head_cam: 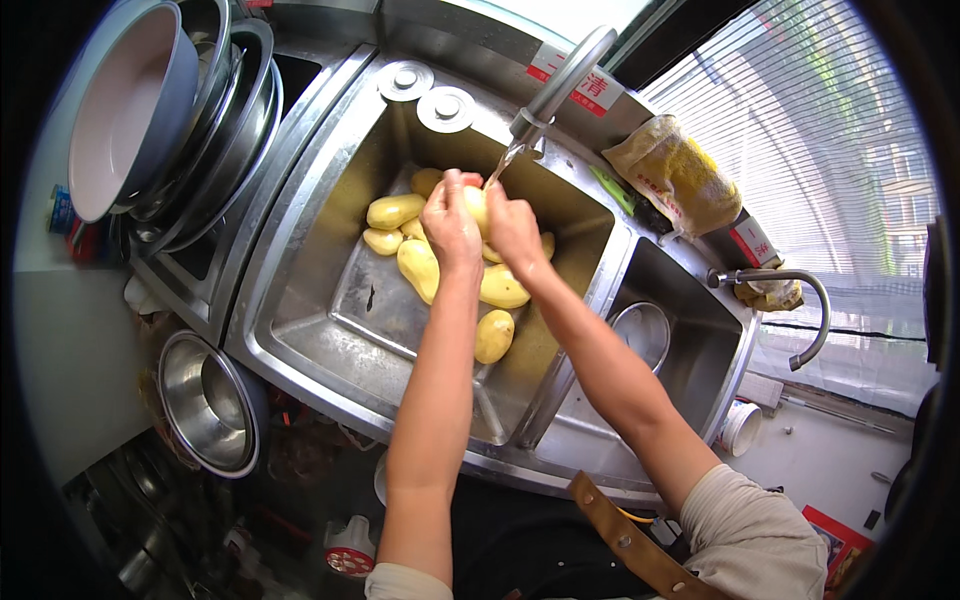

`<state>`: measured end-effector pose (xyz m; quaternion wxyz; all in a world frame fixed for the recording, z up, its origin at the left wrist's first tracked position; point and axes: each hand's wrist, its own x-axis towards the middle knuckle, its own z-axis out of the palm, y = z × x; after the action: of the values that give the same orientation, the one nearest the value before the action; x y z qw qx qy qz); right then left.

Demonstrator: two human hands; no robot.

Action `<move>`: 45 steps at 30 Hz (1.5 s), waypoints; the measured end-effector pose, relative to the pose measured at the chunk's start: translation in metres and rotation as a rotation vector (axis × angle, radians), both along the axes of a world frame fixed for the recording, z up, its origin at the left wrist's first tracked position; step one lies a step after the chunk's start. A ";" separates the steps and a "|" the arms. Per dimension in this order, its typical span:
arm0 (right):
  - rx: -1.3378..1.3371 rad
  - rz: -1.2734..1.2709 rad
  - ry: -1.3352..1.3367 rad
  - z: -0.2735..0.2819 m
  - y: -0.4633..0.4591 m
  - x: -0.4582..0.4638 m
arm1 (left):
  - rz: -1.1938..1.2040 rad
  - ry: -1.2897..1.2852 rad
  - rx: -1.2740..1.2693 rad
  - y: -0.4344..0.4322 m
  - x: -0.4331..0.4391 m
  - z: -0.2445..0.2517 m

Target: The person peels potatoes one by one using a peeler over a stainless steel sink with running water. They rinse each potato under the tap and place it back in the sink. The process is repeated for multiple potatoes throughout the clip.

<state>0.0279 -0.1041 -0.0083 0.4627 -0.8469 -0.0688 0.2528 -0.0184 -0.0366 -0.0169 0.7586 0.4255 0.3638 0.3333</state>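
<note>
Water runs from a steel faucet [559,86] onto a peeled potato [475,205] between my two hands. My left hand [453,225] grips its left side; a small red-orange item [472,179], too hidden to name, shows by the fingertips. On the potato's right side rests my right hand [514,229], curled, its fingers partly hidden. Below and around the hands, several more peeled potatoes [418,266] lie on the floor of the large steel sink basin [300,247]. One potato [494,337] lies apart, nearer to me.
Stacked bowls and basins [135,112] stand on the left. Two drain strainers [445,109] sit on the back rim. A green-handled tool [613,190] and a yellow-stained cloth [679,176] lie behind the divider. The smaller right basin holds a metal bowl [642,334]; a second faucet [814,300] curves nearby.
</note>
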 end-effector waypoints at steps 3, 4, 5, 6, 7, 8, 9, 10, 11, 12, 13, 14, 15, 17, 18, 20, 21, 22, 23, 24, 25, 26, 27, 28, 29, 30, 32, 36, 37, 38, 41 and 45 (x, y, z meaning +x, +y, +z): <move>0.202 -0.131 0.532 0.004 -0.006 0.018 | -0.254 -0.353 -0.154 0.004 -0.009 0.005; 0.180 -0.104 0.620 0.005 -0.005 0.019 | -0.218 -0.310 -0.176 0.005 -0.006 0.006; 0.176 -0.099 0.714 0.007 -0.007 0.018 | -0.162 -0.307 -0.187 0.006 -0.004 0.006; 0.180 -0.030 0.560 0.007 -0.006 0.012 | -0.111 -0.267 -0.225 0.008 -0.001 0.005; 0.183 0.040 0.405 0.007 -0.006 0.006 | 0.013 -0.249 -0.312 0.007 0.004 0.005; 0.208 0.077 0.027 0.005 0.000 -0.002 | 0.071 -0.273 -0.361 0.007 0.007 0.004; 0.096 0.083 -0.429 0.003 0.004 -0.009 | 0.134 -0.221 -0.482 0.006 0.011 0.002; 0.130 0.068 -0.478 0.001 0.002 -0.012 | 0.122 -0.123 -0.499 0.003 0.013 0.001; 0.140 0.044 -0.504 -0.002 0.003 -0.013 | 0.126 -0.171 -0.557 0.002 0.012 -0.001; 0.156 0.021 -0.484 -0.005 0.004 -0.013 | 0.139 -0.180 -0.654 0.002 0.010 -0.003; 0.173 -0.004 -0.483 -0.008 0.003 -0.011 | 0.144 -0.226 -0.727 0.000 0.006 -0.006; 0.210 -0.042 -0.507 -0.012 0.002 -0.008 | 0.093 -0.255 -0.829 0.004 0.002 -0.010; 0.118 0.047 -0.543 -0.014 -0.001 -0.002 | 0.020 -0.262 -0.897 0.005 -0.006 -0.014; 0.312 0.032 -0.461 -0.021 -0.003 0.004 | -0.006 -0.320 -1.017 0.008 -0.017 -0.022; 0.246 -0.003 -0.512 -0.023 -0.009 0.010 | 0.012 -0.312 -0.955 0.008 -0.025 -0.024; -0.002 0.033 -0.646 -0.032 -0.012 0.012 | 0.078 -0.036 -0.524 0.008 -0.047 -0.023; -0.165 0.131 -0.818 -0.039 -0.011 0.008 | 0.051 0.234 -0.238 0.007 -0.060 -0.018; -0.230 0.307 -0.633 -0.048 -0.008 0.002 | -0.034 0.119 -0.270 0.001 -0.084 -0.010; -0.246 0.460 -0.528 -0.060 0.000 -0.006 | -0.061 0.097 -0.248 -0.004 -0.111 0.001; -0.127 0.576 -0.481 -0.074 0.009 -0.018 | -0.085 0.135 -0.283 -0.008 -0.144 0.013; -0.052 0.681 -0.397 -0.089 0.022 -0.033 | -0.119 0.115 -0.094 -0.017 -0.183 0.026; -0.086 0.739 -0.453 -0.105 0.035 -0.046 | -0.168 0.237 0.079 -0.027 -0.232 0.043; -0.042 0.807 -0.558 -0.121 0.047 -0.061 | -0.241 0.290 0.050 -0.032 -0.275 0.050; -0.125 0.857 -0.648 -0.138 0.066 -0.070 | -0.352 0.395 0.079 -0.037 -0.324 0.055; -0.201 0.887 -0.758 -0.153 0.082 -0.078 | -0.403 0.383 -0.022 -0.044 -0.367 0.050; -0.284 0.864 -0.899 -0.167 0.098 -0.084 | -0.421 0.475 -0.163 -0.054 -0.408 0.039; -0.524 0.854 -1.012 -0.189 0.118 -0.097 | -0.406 0.714 -0.231 -0.080 -0.476 -0.012; -0.515 0.644 -1.122 -0.211 0.136 -0.112 | -0.360 1.428 -0.019 -0.164 -0.574 -0.151; -0.525 0.626 -1.125 -0.214 0.136 -0.114 | -0.380 1.400 0.047 -0.184 -0.590 -0.184; -0.546 0.643 -1.093 -0.216 0.136 -0.116 | -0.428 1.419 0.037 -0.202 -0.605 -0.212; -0.560 0.738 -1.051 -0.219 0.134 -0.119 | -0.571 1.430 -0.075 -0.245 -0.630 -0.265; -0.475 0.780 -1.006 -0.219 0.129 -0.119 | -0.742 1.457 0.001 -0.248 -0.627 -0.271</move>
<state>-0.0908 0.0253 -0.2275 0.0509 -0.8534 -0.5186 -0.0151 -0.6449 -0.2848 -0.2877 0.3928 0.6284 0.6009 -0.2996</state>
